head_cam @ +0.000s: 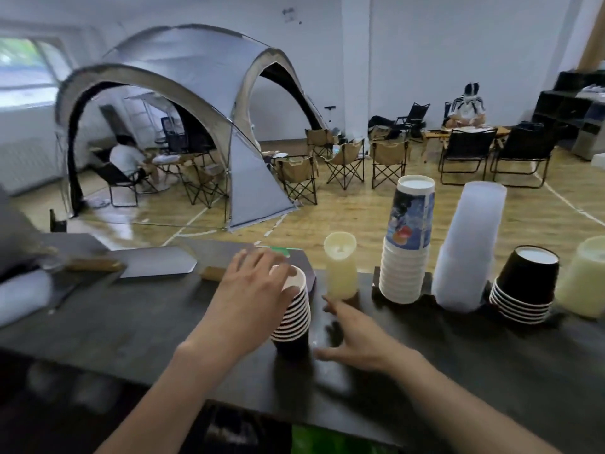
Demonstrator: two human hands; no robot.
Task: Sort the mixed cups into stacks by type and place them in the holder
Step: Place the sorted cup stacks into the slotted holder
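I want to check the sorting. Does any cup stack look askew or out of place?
Yes. The black cup stack under the left hand stands mouth-up, apart from the row, while the black stack at the right is upside down. The small yellow stack tilts slightly.

Head-worn view, forward-down over table (131,329)

we see two bare forearms entering from the lower edge. the left hand (255,291) and the right hand (355,335) wear no gloves, rings or watch that we can make out. no sleeve covers either arm up to the frame edge. motion blur softens the right hand's fingers.
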